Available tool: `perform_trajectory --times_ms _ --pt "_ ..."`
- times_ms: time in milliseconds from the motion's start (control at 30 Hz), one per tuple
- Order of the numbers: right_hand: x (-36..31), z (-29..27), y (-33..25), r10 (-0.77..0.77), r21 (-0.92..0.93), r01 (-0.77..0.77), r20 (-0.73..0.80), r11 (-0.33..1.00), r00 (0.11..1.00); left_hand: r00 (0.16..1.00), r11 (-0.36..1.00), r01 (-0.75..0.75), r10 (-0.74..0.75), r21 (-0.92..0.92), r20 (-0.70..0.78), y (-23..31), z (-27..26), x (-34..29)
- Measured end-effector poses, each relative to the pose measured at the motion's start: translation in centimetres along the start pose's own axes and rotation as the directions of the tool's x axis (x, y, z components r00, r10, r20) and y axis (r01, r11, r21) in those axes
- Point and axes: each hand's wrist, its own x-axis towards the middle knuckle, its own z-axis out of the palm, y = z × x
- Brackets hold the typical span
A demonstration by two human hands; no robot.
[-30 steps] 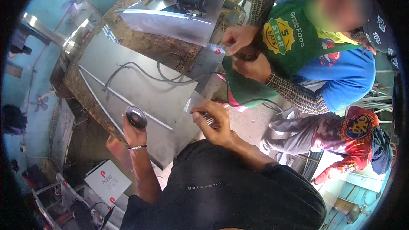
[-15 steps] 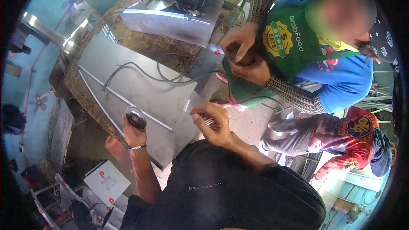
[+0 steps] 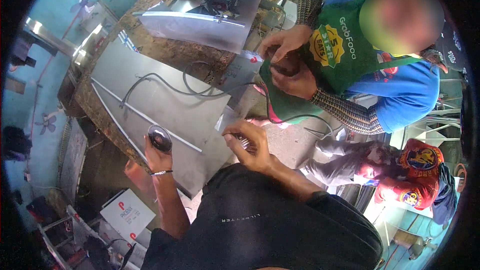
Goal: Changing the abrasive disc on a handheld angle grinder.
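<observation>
My left hand (image 3: 159,161) is closed round a shiny black round dish-like piece (image 3: 160,138), with something brownish at its middle. It is held over the front edge of a grey metal sheet (image 3: 160,105). My right hand (image 3: 256,154) is curled, thumb toward the fingertips, beside the sheet's right edge. Small silvery ridged pieces (image 3: 244,143) show within its fingers; their kind is unclear. A thin metal strip (image 3: 160,129) lies along the sheet, and a dark cable (image 3: 165,84) crosses it.
A bent sheet-metal housing (image 3: 197,26) with black parts inside stands on the worn bench (image 3: 102,112). Across from me, a person in a green apron (image 3: 332,45) holds something dark in both hands. Another person in red (image 3: 417,172) bends at right. White cartons (image 3: 127,212) stand lower left.
My hands keep nearly the same place and grip. The person in the apron has parted their hands slightly round the dark thing. The person in red has shifted downward in the picture.
</observation>
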Motion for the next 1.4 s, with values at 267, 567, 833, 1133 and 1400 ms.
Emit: perform_trajectory --times_ms 267,567,833,1133,1400 --pt "-0.4 -0.4 -0.5 0.005 -0.006 -0.005 0.007 1.000 1.000 1.000 0.999 -0.013 0.014 0.040 -0.026 0.0 1.3 -1.3" --pt "-0.9 -0.3 -0.8 0.051 -0.006 -0.051 0.027 0.999 0.998 1.000 1.000 -0.015 0.015 0.025 -0.008 -0.6 -0.9 0.0" --pt "-1.9 -0.2 -0.7 0.042 -0.015 -0.042 0.004 0.999 0.999 0.998 0.999 0.000 0.004 0.054 -0.069 -0.5 1.5 -2.1" --pt "-2.4 0.1 -0.8 0.028 -0.017 -0.028 0.011 0.999 1.000 0.999 1.000 -0.009 0.009 0.005 -0.048 -0.4 0.4 -1.9" --pt "-2.2 0.3 -0.9 -0.019 -0.051 0.020 0.018 0.999 1.000 1.000 0.999 -0.002 0.001 -0.044 -0.008 -0.5 -0.3 -0.9"
